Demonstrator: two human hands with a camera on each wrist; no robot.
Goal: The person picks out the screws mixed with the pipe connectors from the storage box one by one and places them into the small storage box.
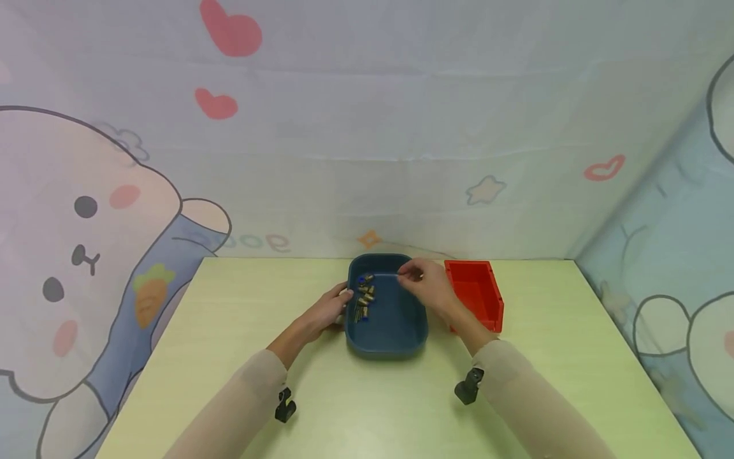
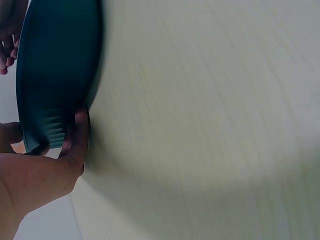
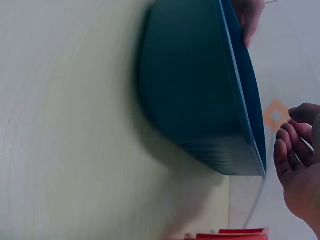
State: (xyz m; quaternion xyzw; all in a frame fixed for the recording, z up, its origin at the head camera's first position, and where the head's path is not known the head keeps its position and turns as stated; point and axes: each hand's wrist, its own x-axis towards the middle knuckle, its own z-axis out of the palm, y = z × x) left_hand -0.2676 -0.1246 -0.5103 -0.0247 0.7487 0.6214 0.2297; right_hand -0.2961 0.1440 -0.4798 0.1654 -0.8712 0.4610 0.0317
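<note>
A dark blue plastic bin [image 1: 390, 319] is on the table, with several small brass-coloured fittings [image 1: 364, 298], some with blue ends, along the left side of its floor. My left hand [image 1: 331, 307] grips the bin's left wall, thumb at the rim and fingers outside and beneath, as the left wrist view shows. Over the bin's upper right rim hovers my right hand [image 1: 427, 282], its fingers bent and the thumb [image 3: 302, 113] close to the index fingertip. Whether something small is pinched there cannot be made out. Just right of that hand stands a red open box [image 1: 473, 290].
The pale wooden table [image 1: 533, 382] runs up to a printed cloth backdrop [image 1: 367, 127] along its far edge. Part of the red box is hidden behind my right forearm. A black wrist mount [image 1: 470, 386] hangs at my right sleeve.
</note>
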